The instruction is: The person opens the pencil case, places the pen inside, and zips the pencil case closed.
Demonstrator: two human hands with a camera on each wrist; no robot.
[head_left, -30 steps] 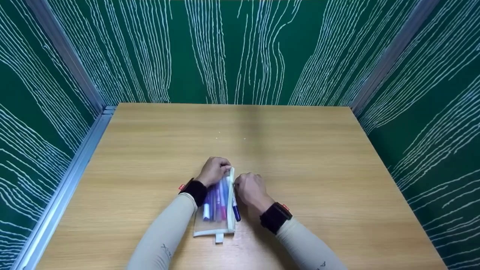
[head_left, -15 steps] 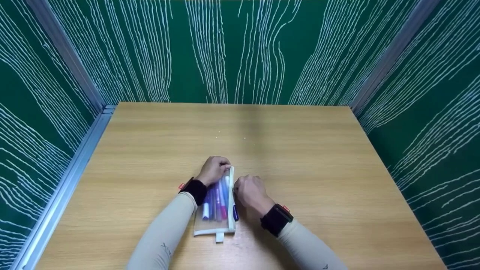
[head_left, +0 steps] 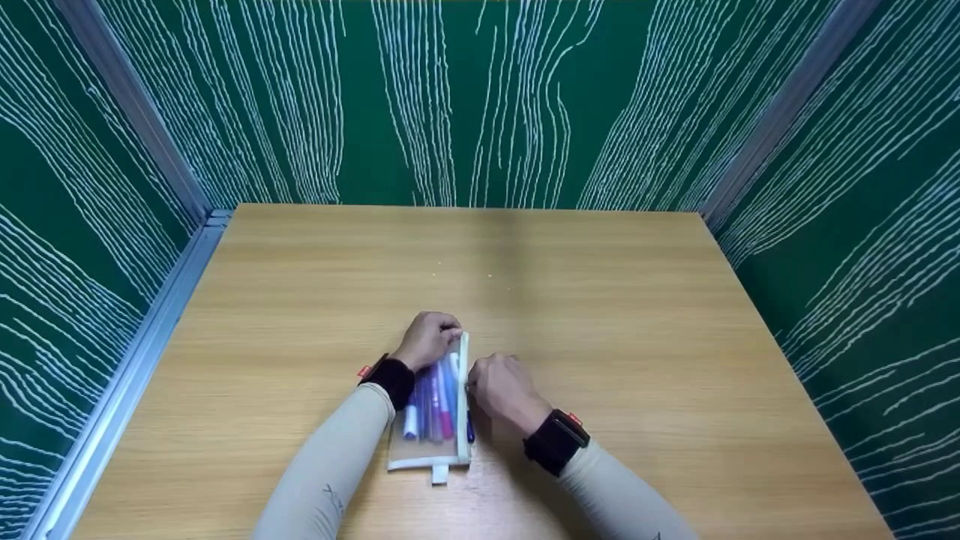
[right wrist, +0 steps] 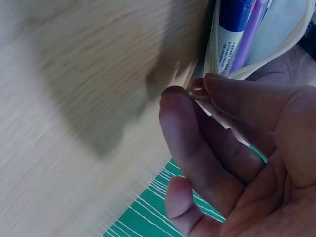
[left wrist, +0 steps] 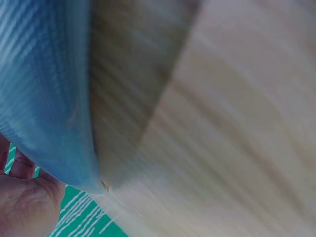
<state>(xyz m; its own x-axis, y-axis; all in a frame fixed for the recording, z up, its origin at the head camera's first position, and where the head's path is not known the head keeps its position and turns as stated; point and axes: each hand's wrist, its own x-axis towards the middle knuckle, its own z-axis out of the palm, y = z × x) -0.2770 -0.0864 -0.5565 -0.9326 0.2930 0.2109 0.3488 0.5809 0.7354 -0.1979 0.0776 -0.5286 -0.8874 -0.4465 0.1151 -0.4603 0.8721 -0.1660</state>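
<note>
A translucent pencil pouch [head_left: 409, 452] with pale trim lies on the table, several coloured pens [head_left: 431, 412] showing through its side. At its far end, my left hand [head_left: 427, 341] pinches the corner near the zipper edge. In the left wrist view the pouch's bluish side [left wrist: 44, 89] hides part of that hand's fingers. My right hand [head_left: 504, 386] is beside the zipper edge; in the right wrist view its thumb and forefinger pinch a small ring-shaped zipper pull [right wrist: 198, 94]. Beyond the pull the pouch gapes, with a blue-capped marker [right wrist: 233, 19] and a purple pen [right wrist: 249, 42] inside.
The wooden table [head_left: 637, 337] extends around the pouch, with a few tiny white specks beyond it. Green panels [head_left: 495, 105] with white wavy lines enclose the back and sides. A fabric tab [head_left: 439, 474] sticks out from the pouch's near end.
My right hand has slid slightly toward me along the zipper edge. The dark blue marker at that edge now shows less outside the trim. My left hand has stayed in place.
</note>
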